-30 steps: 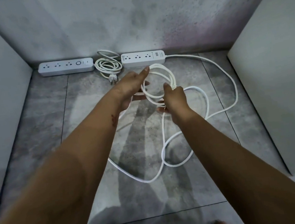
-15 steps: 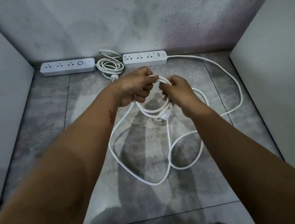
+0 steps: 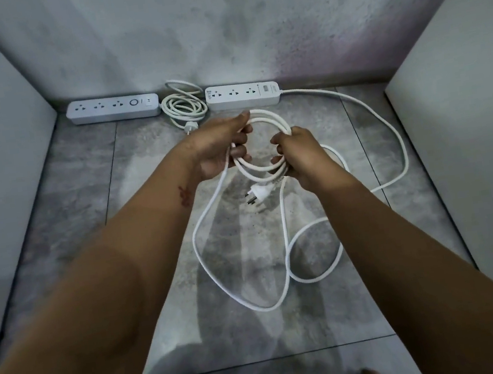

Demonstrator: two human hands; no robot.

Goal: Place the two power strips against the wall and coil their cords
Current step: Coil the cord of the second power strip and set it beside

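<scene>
2 power strips at the wall: left strip (image 3: 114, 108), right strip (image 3: 243, 95); 1 coiled cord (image 3: 185, 108) between them. Left hand (image 3: 217, 149) and right hand (image 3: 301, 157) both grip second cord (image 3: 263, 114), part looped, rest slack on floor (image 3: 146, 156).

Both strips lie against the wall (image 3: 216, 26): left strip (image 3: 113, 113) with coiled cord (image 3: 183, 108) beside it, right strip (image 3: 243, 94). Left hand (image 3: 220, 146) and right hand (image 3: 301, 155) grip loops of the right cord (image 3: 264, 140); plug (image 3: 258, 192) dangles; slack on floor (image 3: 174, 292).
</scene>
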